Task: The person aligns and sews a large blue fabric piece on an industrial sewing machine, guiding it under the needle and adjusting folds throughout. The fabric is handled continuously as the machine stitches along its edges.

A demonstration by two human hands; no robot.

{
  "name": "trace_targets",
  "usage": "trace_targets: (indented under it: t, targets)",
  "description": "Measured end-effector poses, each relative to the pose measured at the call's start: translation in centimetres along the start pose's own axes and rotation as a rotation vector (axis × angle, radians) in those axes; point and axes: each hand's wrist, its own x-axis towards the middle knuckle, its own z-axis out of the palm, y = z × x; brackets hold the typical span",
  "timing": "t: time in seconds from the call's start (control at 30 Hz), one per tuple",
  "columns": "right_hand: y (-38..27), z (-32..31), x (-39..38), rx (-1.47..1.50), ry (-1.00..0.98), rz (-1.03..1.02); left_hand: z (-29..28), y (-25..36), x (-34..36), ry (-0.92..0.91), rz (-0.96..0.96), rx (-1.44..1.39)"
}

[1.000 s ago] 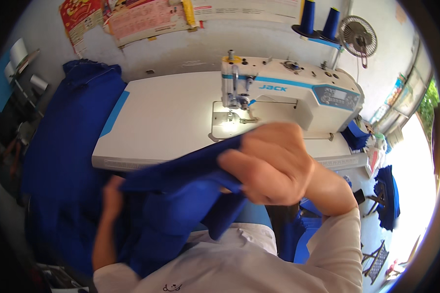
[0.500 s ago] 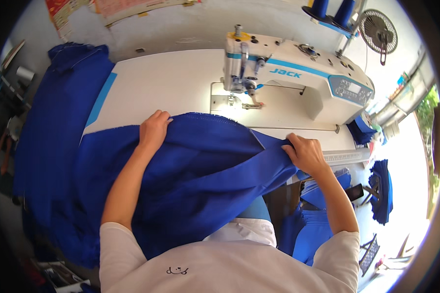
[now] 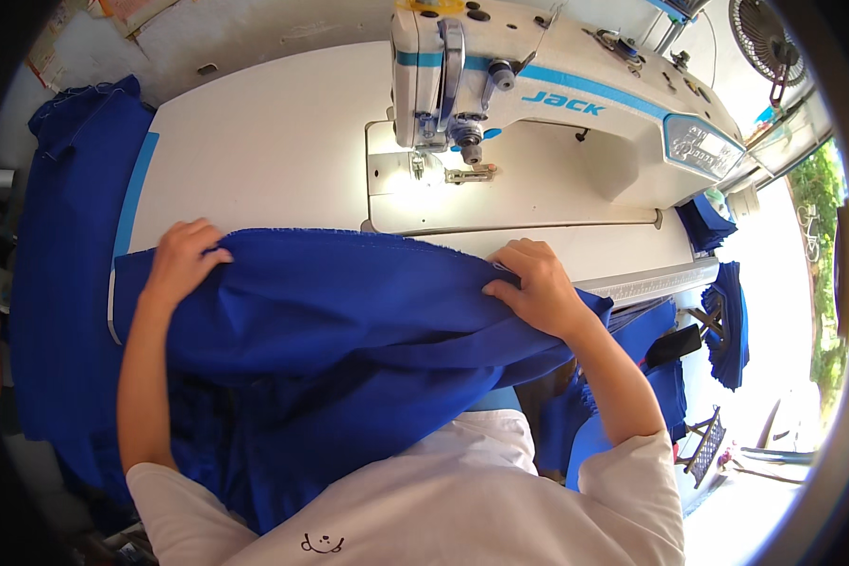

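A large piece of blue cloth (image 3: pixel 321 302) lies across the front of the white sewing table and hangs down over my lap. Its far edge, frayed and stitched, runs nearly straight between my two hands. At the left end of that edge, my left hand (image 3: pixel 185 261) has its fingers closed on the cloth. My right hand (image 3: pixel 540 286) pinches the same edge farther right, thumb bent over the fabric. Beyond the edge stands a white and blue sewing machine (image 3: pixel 557 85), its lit needle area (image 3: pixel 423 174) a short way past the cloth.
More blue fabric (image 3: pixel 71 255) hangs over the table's left end. A ruler strip (image 3: pixel 651 283) runs along the front edge at right. Below it are stacked blue pieces (image 3: pixel 643 335) and a black phone-like object (image 3: pixel 674 346). A small fan (image 3: pixel 767 42) is at upper right.
My hands are farther apart along the cloth edge, the left one moved left. The edge looks straighter, and the open fold near my right hand has gone. The view has moved closer to the machine.
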Motion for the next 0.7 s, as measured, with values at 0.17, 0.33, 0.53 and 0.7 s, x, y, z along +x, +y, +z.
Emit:
trace_targets:
  t: [0.17, 0.33, 0.53, 0.7]
  targets:
    - [1.4, 0.2, -0.2, -0.202, 0.145, -0.141, -1.9, -2.3, -3.0, 0.044, -0.038, 0.153]
    - [2.5, 0.0, 0.3, -0.286, 0.207, -0.261, -1.0, -1.2, -4.6, 0.177, 0.097, 0.282]
    - [2.9, -0.7, -1.3, -0.232, 0.28, -0.167, -0.1, -1.8, -6.5, 0.163, -0.077, 0.03]
    - [3.0, -0.3, -1.9, -0.239, 0.295, -0.219, -1.2, -2.3, -5.4, 0.359, 0.156, 0.232]
